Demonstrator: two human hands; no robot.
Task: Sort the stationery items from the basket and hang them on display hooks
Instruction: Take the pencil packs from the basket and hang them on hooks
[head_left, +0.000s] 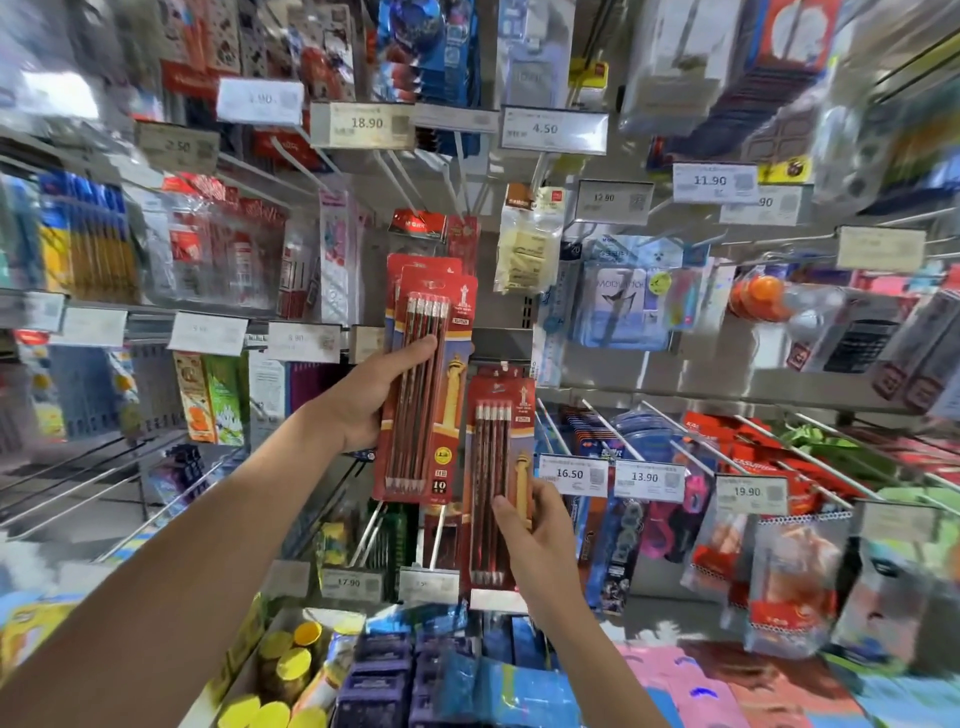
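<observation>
My left hand (366, 392) grips a stack of two or more red pencil packs (423, 384), held upright in front of the display wall, thumb across the front. My right hand (535, 530) holds the lower part of another red pencil pack (498, 478), lower and to the right, thumb on its front. That pack's top reaches a bare grey panel; whether it hangs on a hook cannot be told. Bare white hooks (439, 535) stick out just below the left packs. No basket is in view.
Pegboard shelving surrounds both hands, with hanging stationery and price tags such as 18.90 (366, 123), 16.50 (570, 474) and 13.90 (645, 477). Long bare hooks (613, 431) jut out at right. Below lie yellow-capped jars (291, 670) and blue packets (498, 686).
</observation>
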